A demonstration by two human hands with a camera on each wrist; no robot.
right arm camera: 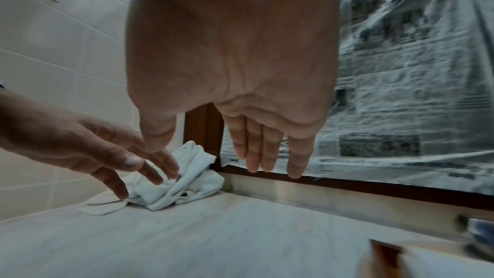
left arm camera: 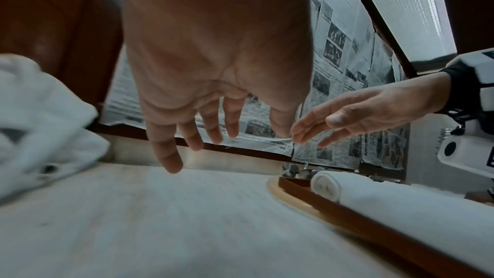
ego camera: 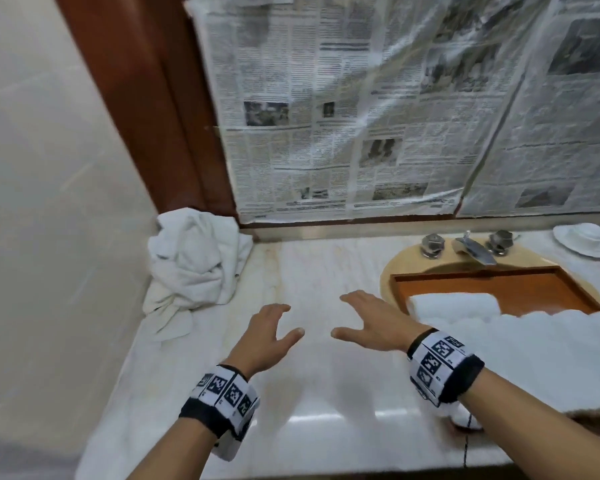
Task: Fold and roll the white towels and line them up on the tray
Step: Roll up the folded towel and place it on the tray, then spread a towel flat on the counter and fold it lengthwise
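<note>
Behind the marble counter [ego camera: 326,393], newspaper sheets [ego camera: 361,116] cover the wall, with a brown wooden frame [ego camera: 146,98] at their left edge. On the counter's far left corner, against the tiled wall, lies a heap of crumpled white towels [ego camera: 194,261], unfolded. At the counter's right side a wooden tray [ego camera: 520,289] sits across the yellow sink [ego camera: 406,261], and on the tray rest rolled white towels [ego camera: 454,304]; how many lie there is hard to tell, since the near ones blur into one white mass. A chrome faucet [ego camera: 473,249] stands behind the tray, a white dish [ego camera: 584,240] to its right. Over the counter's bare middle, between heap and tray, hover the left hand [ego camera: 269,336] and right hand [ego camera: 374,322], palms down, fingers spread and relaxed, holding nothing, apart from each other and from every towel.
</note>
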